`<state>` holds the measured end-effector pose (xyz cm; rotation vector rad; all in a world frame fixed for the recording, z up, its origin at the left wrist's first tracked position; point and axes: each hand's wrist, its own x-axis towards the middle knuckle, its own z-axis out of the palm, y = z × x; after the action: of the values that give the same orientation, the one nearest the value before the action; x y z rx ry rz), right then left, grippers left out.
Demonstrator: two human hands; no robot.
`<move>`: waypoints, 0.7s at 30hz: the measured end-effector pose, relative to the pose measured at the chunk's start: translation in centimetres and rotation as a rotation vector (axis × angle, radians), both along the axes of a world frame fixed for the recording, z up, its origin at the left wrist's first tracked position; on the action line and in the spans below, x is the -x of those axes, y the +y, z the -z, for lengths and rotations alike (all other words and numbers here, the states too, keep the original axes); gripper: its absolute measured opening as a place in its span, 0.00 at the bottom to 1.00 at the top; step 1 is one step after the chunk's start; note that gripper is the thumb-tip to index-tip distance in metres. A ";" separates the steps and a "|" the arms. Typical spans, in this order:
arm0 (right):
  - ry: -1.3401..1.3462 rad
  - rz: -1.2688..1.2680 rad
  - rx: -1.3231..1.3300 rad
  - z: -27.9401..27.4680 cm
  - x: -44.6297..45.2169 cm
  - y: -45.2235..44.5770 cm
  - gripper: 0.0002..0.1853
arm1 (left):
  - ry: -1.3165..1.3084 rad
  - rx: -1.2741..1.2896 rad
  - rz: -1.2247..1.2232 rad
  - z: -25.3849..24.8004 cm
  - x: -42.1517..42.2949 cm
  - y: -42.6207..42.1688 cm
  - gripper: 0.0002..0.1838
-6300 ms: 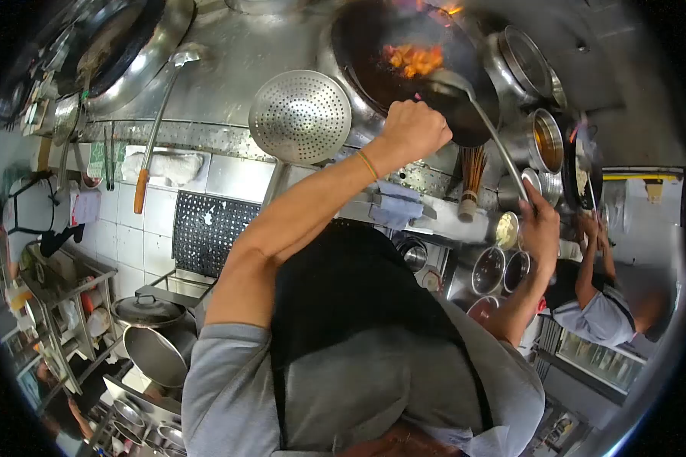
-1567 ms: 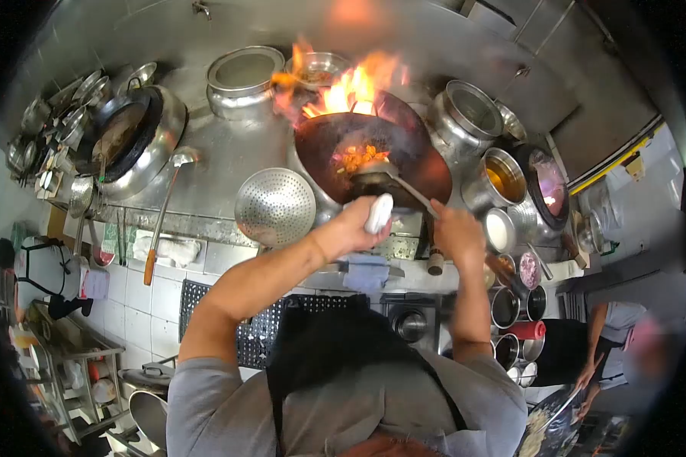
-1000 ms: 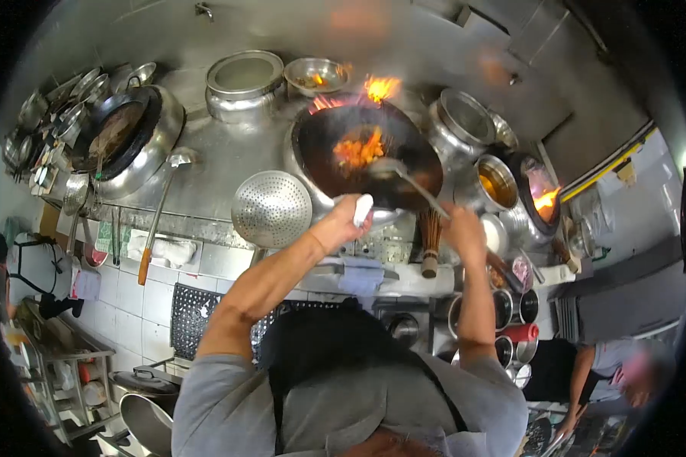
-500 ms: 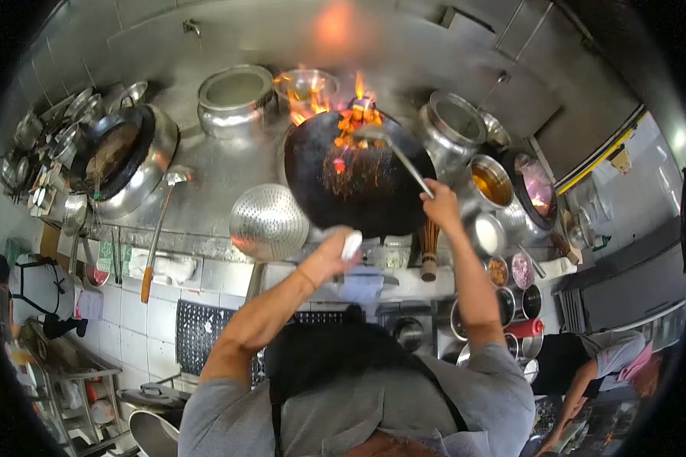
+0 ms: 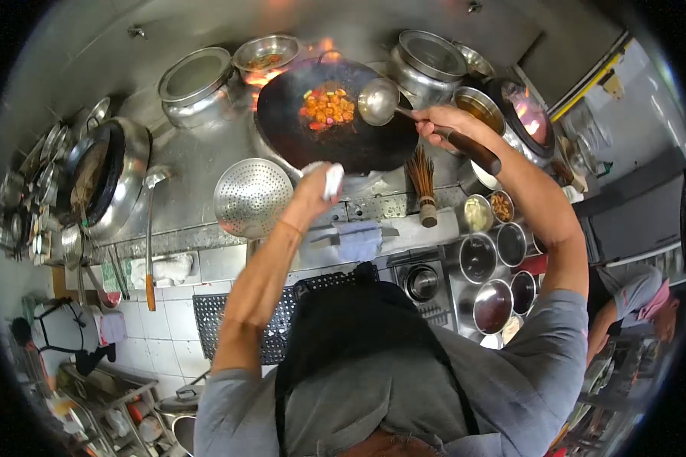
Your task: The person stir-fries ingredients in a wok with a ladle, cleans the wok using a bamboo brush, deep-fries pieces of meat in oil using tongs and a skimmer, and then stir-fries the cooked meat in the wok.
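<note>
My left hand is closed on a folded white cloth at the near rim of a black wok. Orange and red diced food lies in the far part of the wok. My right hand grips a metal ladle by its handle, and the bowl of the ladle is over the wok's right side, beside the food. Flames show at the wok's far left edge. A perforated strainer rests left of my left hand.
A bamboo brush and a blue cloth lie along the near edge. Lidded pots stand behind the wok, with a pot of amber liquid at right. Several ingredient containers sit lower right. Other people stand at both sides.
My right hand has pulled the ladle back from the food to the wok's right side. The food has dropped from the far rim into the wok. The view has shifted, and the flames look smaller.
</note>
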<state>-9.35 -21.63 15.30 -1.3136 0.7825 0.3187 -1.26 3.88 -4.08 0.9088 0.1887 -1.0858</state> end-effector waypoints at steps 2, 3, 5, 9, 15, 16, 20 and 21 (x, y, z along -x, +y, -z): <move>-0.007 -0.009 0.046 1.2 0.2 -1.1 0.09 | -0.277 -0.333 -0.133 -3.1 4.5 0.6 0.07; 0.033 0.005 -0.042 0.4 0.8 -0.7 0.10 | -0.368 -0.397 -0.145 -1.4 5.5 0.7 0.08; 0.064 -0.062 -0.196 0.6 1.7 -1.1 0.11 | -0.459 -0.192 -0.280 1.3 7.9 0.7 0.07; 0.012 0.102 -0.561 1.0 2.9 0.5 0.08 | -0.356 -0.179 -0.251 1.5 7.5 0.8 0.03; 0.001 0.170 -0.950 5.8 6.8 -0.7 0.14 | 0.240 0.070 -0.141 2.3 6.8 3.4 0.03; -0.001 0.172 -0.973 6.8 7.8 -0.9 0.15 | 0.290 0.146 -0.101 2.4 6.9 3.4 0.04; -0.052 0.180 -0.932 8.4 11.1 0.1 0.16 | 0.429 0.089 -0.146 -0.2 7.8 2.5 0.04; -0.109 0.102 -0.890 8.8 12.0 0.9 0.15 | 0.384 0.034 -0.137 -0.5 8.0 2.4 0.04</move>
<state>-21.35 -20.77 6.52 -0.4474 0.5084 0.4419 -9.25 6.30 -3.57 0.6402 0.5408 -1.1245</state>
